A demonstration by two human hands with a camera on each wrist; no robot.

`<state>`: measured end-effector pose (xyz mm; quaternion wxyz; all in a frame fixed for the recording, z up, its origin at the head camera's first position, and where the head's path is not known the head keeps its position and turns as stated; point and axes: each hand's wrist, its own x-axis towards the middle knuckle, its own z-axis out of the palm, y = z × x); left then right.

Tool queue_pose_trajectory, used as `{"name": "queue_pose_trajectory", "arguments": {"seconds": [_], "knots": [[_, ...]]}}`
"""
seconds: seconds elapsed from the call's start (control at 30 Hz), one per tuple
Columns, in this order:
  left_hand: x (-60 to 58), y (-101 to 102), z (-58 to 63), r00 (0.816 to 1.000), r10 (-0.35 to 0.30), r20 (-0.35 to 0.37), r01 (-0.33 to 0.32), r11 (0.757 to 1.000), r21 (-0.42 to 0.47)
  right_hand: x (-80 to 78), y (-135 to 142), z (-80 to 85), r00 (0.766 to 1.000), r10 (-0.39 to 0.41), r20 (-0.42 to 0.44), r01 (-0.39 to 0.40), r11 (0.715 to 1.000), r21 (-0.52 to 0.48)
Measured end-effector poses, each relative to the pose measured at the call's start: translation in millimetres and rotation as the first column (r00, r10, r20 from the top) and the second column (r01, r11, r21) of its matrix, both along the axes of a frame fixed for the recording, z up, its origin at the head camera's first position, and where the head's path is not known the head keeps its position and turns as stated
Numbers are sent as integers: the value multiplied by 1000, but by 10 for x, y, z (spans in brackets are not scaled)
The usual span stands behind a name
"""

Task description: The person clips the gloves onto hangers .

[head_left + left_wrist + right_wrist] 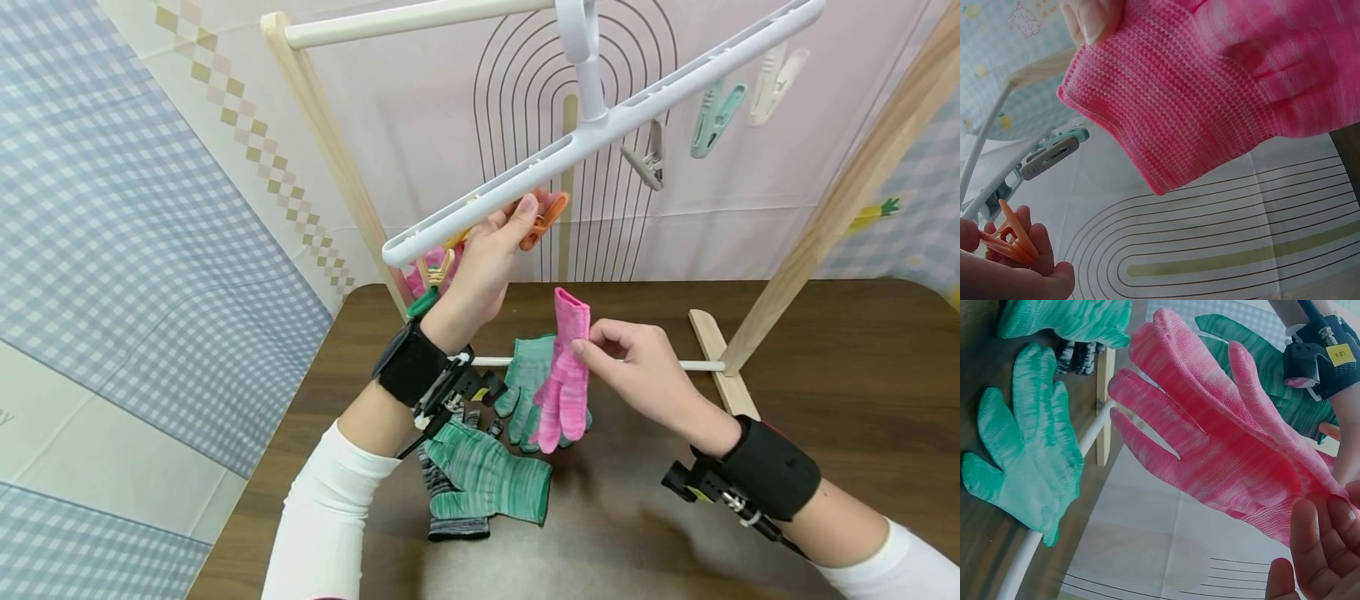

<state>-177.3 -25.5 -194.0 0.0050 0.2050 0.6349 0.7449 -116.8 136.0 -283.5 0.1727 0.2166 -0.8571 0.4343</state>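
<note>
My right hand (637, 362) pinches a pink knit glove (566, 375) by its cuff, with the fingers hanging down. In the left wrist view the glove's ribbed cuff (1166, 94) appears close up. Just beneath the white hanger bar (525, 179), my left hand (487, 258) grips an orange clothespin (545, 221). The glove's cuff is below the clothespin and apart from it. Two green gloves (498, 475) (531, 379) lie on the table, one of them over a black-and-grey glove (457, 528). Behind my left forearm, another green glove (1272, 381) hangs in the right wrist view.
Grey (647, 158), mint (716, 119) and white (777, 83) clothespins hang along the hanger's right side. A beige clothespin (437, 271) and something pink (417, 279) show past my left wrist. A wooden stand (832, 208) with a low white rod (697, 365) surrounds the work on the brown table (630, 517).
</note>
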Motion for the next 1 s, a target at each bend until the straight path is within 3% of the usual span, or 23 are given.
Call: {"name": "queue_pose_trajectory", "arguments": {"seconds": [0.5,1.0], "knots": [[-15,-14,-10,998,-45,39,42,995,86,-41,-54,95,999,15,-37,-15,1000,-16],[-34,-37,-4,988,-129,90,107,969,224,-85,-126,184,992,7,-125,-5,1000,14]]}}
